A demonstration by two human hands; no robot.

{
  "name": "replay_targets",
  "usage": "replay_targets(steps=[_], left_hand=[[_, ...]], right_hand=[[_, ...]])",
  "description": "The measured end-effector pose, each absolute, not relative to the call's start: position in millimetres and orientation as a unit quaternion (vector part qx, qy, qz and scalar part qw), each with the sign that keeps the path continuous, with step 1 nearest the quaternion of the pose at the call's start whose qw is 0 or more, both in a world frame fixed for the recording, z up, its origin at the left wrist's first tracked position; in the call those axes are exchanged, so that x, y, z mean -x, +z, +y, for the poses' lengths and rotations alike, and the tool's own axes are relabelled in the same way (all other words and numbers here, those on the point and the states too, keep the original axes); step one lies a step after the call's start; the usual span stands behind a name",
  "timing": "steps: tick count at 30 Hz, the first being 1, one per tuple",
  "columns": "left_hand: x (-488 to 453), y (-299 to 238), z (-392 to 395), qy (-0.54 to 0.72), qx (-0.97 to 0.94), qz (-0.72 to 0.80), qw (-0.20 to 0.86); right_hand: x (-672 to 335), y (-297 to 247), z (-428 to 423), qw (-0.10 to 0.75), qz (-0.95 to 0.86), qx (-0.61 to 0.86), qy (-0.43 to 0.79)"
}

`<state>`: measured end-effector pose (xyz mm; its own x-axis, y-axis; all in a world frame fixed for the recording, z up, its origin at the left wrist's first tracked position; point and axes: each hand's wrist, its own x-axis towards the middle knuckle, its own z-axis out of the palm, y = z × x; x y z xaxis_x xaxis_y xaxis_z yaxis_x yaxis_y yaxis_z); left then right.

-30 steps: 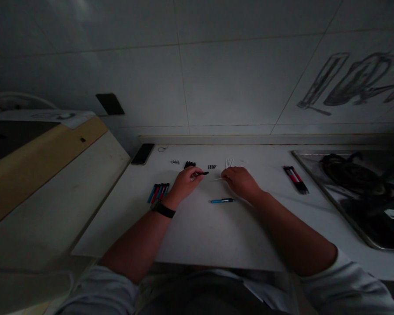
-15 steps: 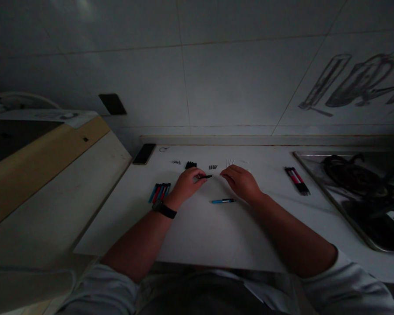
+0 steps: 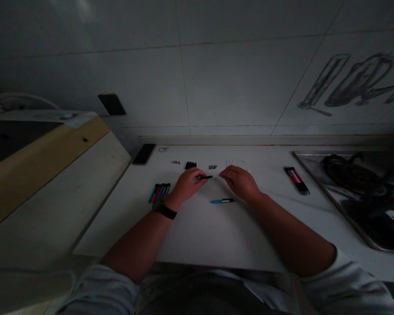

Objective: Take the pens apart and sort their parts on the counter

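Note:
My left hand [image 3: 186,183] is closed on a small black pen part [image 3: 206,177], its tip pointing right. Opposite it, my right hand [image 3: 240,180] pinches a thin white pen refill [image 3: 216,176], mostly hidden by the fingers; its visible end lies in line with the black part, and whether they touch is too small to tell. Below both hands lies a blue and black pen barrel [image 3: 222,201]. Behind them sit rows of black pen parts [image 3: 191,165], small springs [image 3: 212,167], white refills [image 3: 229,162] and little metallic pieces [image 3: 176,162].
Several blue and red pen barrels [image 3: 159,192] lie left of my left wrist. A phone [image 3: 143,154] rests at the back left corner of the white table [image 3: 203,240]. To the right are a pack of red and black pens [image 3: 297,180] and a metal-edged tray [image 3: 344,218].
My right hand has shifted slightly left with the refill, narrowing the gap to the black pen part. My left hand stays nearly still.

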<state>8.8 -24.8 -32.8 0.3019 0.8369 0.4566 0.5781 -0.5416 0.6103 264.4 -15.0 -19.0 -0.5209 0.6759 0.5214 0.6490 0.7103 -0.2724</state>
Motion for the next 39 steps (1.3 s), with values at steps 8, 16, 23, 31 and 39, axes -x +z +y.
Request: replay_targets(steps=[8, 16, 23, 31, 39], left_hand=[[-13, -32, -27, 0.367, -0.814, 0.428, 0.141], [-13, -30, -28, 0.376, -0.811, 0.422, 0.147], [-9, -31, -26, 0.399, -0.790, 0.443, 0.145], [-9, -33, -26, 0.385, -0.805, 0.427, 0.147], [-5, -37, -21, 0.432, -0.758, 0.472, 0.126]], right_hand=[[-257, -23, -18, 0.306, -0.883, 0.354, 0.035], [-258, -22, -20, 0.329, -0.866, 0.374, 0.032], [-267, -18, -12, 0.341, -0.856, 0.388, 0.007], [-262, -18, -16, 0.312, -0.869, 0.382, 0.027], [-271, -6, -14, 0.272, -0.828, 0.481, 0.099]])
